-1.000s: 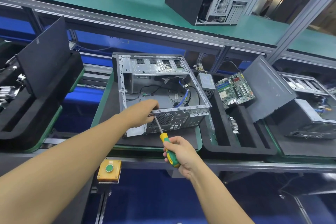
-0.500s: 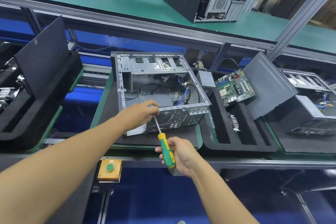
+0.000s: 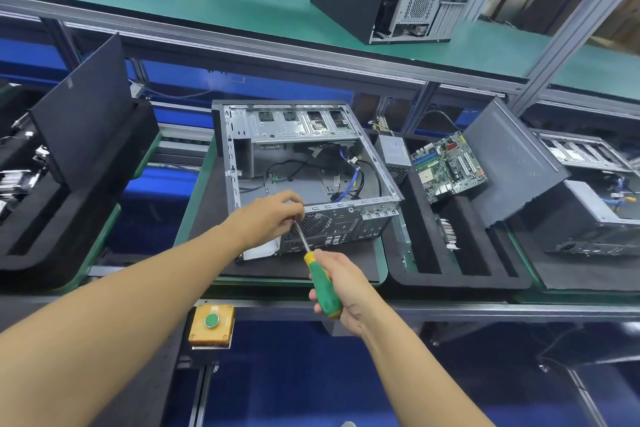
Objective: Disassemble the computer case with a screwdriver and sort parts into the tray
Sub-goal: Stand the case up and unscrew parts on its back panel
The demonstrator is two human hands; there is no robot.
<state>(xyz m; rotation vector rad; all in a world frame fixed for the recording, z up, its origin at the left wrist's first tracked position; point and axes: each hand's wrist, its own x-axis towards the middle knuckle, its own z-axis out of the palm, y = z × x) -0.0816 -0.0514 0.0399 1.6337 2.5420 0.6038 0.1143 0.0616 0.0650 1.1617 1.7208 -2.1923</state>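
**Screw at the case's rear rim**

The right hand (image 3: pixel 346 291) grips the screwdriver (image 3: pixel 323 284) by its handle. The left hand (image 3: pixel 270 218) pinches the shaft near the tip, at the rear of the case (image 3: pixel 311 149). It lies open on the bench (image 3: pixel 204 204). Probably stiff, sharp-edged steel: hold its folded rims. The tray (image 3: pixel 450 274) sits to the right.

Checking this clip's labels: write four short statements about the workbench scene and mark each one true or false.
1. The right hand grips the green-and-yellow-handled screwdriver. True.
2. The green circuit board sits in the black foam tray to the right of the open silver metal computer case. True.
3. The left hand lies flat on the circuit board. False: its fingers curl around the screwdriver's shaft at the case's near edge.
4. The round button on the yellow box is red. False: it is green.
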